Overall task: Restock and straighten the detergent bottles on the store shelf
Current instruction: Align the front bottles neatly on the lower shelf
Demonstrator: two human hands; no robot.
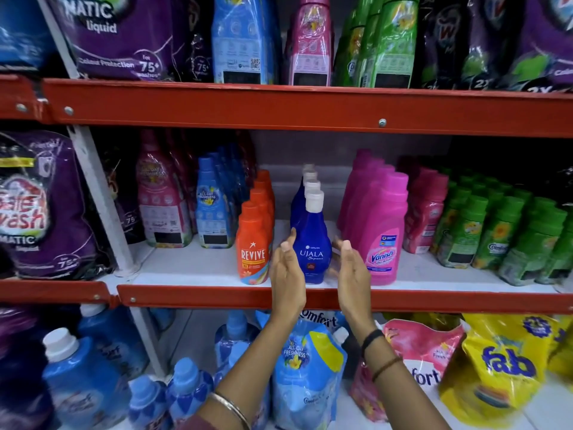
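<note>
A dark blue Ujala bottle [312,240] with a white cap stands upright at the front of the middle shelf [198,265], heading a row of like bottles behind it. My left hand [286,274] is open just left of it, fingertips close to or touching its side. My right hand [352,274] is open just right of it, a small gap showing. Orange Revive bottles [252,246] line up to the left, pink Vanish bottles [383,237] to the right.
Green softener bottles [502,237] fill the shelf's right side; pink and blue bottles [214,206] and purple pouches [40,209] stand left. Red shelf rails [310,108] run above and below. Blue and yellow refill pouches [502,364] sit on the lower shelf.
</note>
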